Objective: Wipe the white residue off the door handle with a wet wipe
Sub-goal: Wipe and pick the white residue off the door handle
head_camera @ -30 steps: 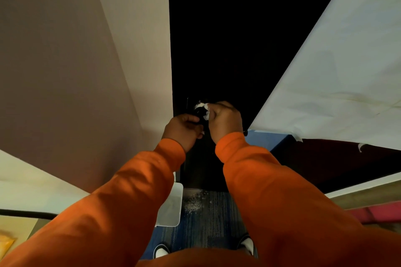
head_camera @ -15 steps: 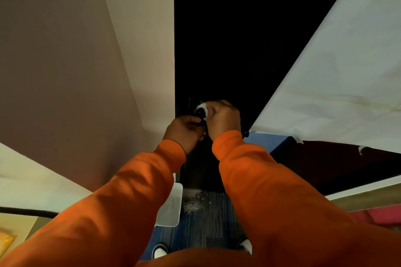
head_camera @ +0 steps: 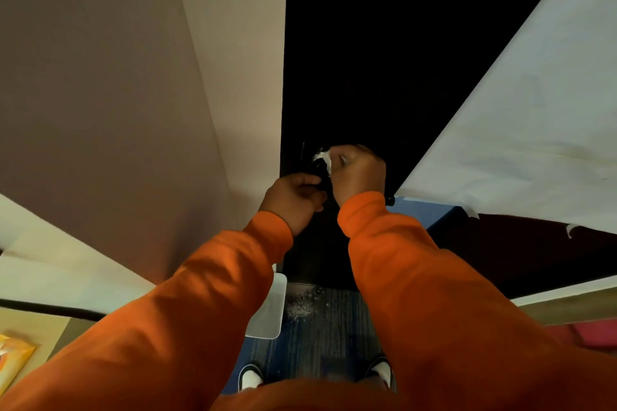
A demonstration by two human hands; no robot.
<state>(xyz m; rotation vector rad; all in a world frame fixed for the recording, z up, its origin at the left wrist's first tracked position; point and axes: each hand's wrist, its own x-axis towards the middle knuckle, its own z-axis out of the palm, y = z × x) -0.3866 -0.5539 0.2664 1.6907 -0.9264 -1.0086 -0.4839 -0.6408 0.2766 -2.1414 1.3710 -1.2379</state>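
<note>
the handle [head_camera: 318, 166] sits low on the black door [head_camera: 367, 60], dark on dark and mostly hidden, right between the two hands. the wipe [head_camera: 324, 158] is bunched white against its top, pinched in the right hand [head_camera: 359, 173], fingers curled tight round it. the left hand [head_camera: 295, 200] is just below, fingers curled in at the handle's near end (gripping it or only bracing, too dark to call).

i can't make out any residue on the handle itself. the risks: the wipe is a small wad, so it could slip from the pinch, or smear the residue round instead of lifting it. a hard push might swing the door. white specks [head_camera: 300, 307] lie on the carpet below, and more may drop.

room to move: the wall [head_camera: 133, 93] edge is close on the left, a paper sheet [head_camera: 517, 127] slants in near the right wrist, and a white tray [head_camera: 270, 310] lies on the floor by the door's foot.
</note>
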